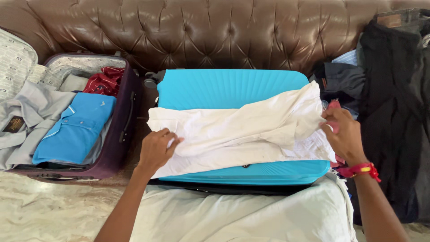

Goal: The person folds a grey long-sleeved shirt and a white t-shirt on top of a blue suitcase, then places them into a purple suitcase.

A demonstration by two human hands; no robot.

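White garment (242,130) spread crosswise over the closed lid of a turquoise hard-shell suitcase (224,87), reaching from the lid's left edge to past its right edge, with the ribbed far part of the lid left bare. Left hand (156,150) at the garment's left end, near the lid's front-left corner, fingers curled and pinching a fold of the white cloth. Right hand (342,134) at the lid's right edge, fingers closed on the garment's other end, a red thread band (360,170) around that wrist. Below the suitcase's front edge, a pale sheet-like cloth (242,215), rumpled.

To the left, an open maroon suitcase (123,121) on the marble floor (45,210), packed with a folded blue polo shirt (74,130) along its front half, a grey shirt (31,110) with a small dark rectangular label (13,124) near the left edge, and a red patterned cloth (105,80) in the far corner. Patterned lining visible on the raised lid at far left. Behind everything, a tufted brown leather sofa (215,31). At right, a heap of dark clothes (389,103), touching the turquoise suitcase's right side.
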